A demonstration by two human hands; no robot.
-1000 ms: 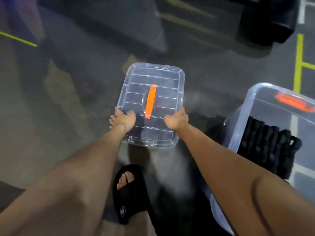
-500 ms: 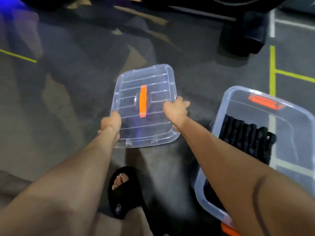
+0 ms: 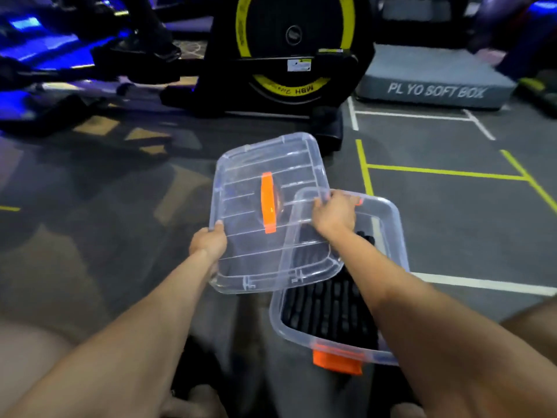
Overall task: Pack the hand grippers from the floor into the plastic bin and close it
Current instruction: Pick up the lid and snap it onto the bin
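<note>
Head view: both hands' fingers, left hand and right hand, pinch the lid above the bin.

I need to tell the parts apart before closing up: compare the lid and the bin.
The lid is flat, held by the left hand and right hand; the bin is deep and rests below. The lid has an orange centre handle; the bin has an orange latch and holds black hand grippers. Both are clear plastic.
</note>
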